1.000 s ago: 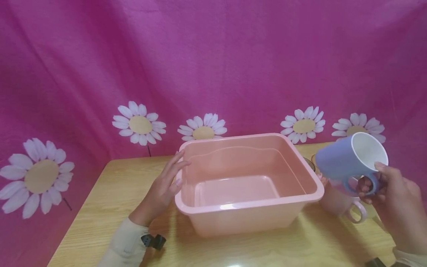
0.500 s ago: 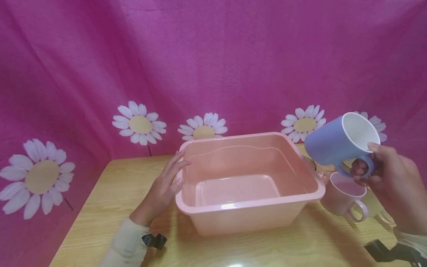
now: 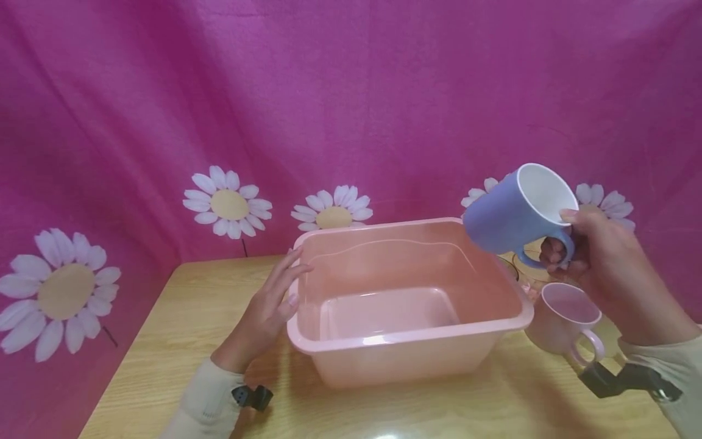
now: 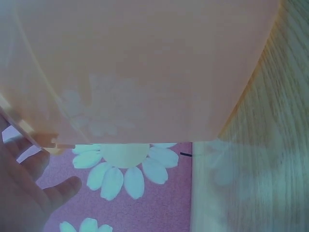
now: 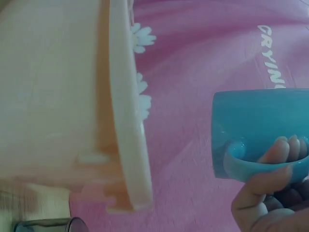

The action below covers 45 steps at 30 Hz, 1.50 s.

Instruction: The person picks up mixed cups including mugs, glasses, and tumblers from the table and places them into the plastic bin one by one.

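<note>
A blue mug [image 3: 496, 213] with a white inside is held up by its handle in my right hand [image 3: 609, 256]. It tilts over the right rim of a pink plastic basin [image 3: 406, 366], its mouth turned up and to the right. In the right wrist view the fingers pass through the mug's handle [image 5: 260, 170]. My left hand [image 3: 265, 305] rests with extended fingers on the basin's left rim. Below the right hand, a pink mug [image 3: 565, 320] stands upright on the table, beside the basin.
The wooden table [image 3: 219, 292] bears the basin. A clear glass [image 5: 48, 225] stands behind the basin's right side, mostly hidden in the head view. Something yellowish [image 3: 607, 334] sits behind the pink mug. A magenta cloth [image 3: 384, 110] with daisies hangs at the back.
My right hand has carried the blue mug up and to the left, from above the pink mug to over the basin's right rim. The left hand has stayed on the basin.
</note>
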{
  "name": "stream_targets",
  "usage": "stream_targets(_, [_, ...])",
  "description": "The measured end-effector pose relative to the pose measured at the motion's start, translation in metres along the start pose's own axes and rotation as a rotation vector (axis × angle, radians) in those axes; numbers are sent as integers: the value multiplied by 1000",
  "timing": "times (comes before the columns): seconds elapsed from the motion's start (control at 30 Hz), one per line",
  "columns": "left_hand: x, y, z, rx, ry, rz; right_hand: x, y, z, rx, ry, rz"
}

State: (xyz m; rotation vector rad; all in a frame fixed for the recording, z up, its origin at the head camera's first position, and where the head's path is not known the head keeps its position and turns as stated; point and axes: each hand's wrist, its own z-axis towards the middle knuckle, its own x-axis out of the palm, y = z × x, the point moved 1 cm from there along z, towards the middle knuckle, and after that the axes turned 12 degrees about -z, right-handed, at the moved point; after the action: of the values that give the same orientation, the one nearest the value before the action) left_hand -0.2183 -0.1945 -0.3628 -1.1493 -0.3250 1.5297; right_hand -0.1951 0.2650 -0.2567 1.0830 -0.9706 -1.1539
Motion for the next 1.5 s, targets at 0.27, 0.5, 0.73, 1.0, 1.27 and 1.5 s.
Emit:
stream_targets(0.27, [-3,2,0,4,0,8,22,7,17,72,13,-22])
stream_targets(0.5, [-1,4,0,12,3,0,31,6,19,19,77,-45])
stream_targets(0.73, [2,3,1,25,-12,9,43,8,28,56,153,-99])
stream_targets(1.0, [1,2,0,28,-16,23,66,13,37,119,174,-220])
stream_targets(1.27, [-1,3,-1,43,-4,24,85,16,44,139,163,-269])
stream_targets(1.5, [1,3,-1,41,-6,22,97,16,48,162,190,-336])
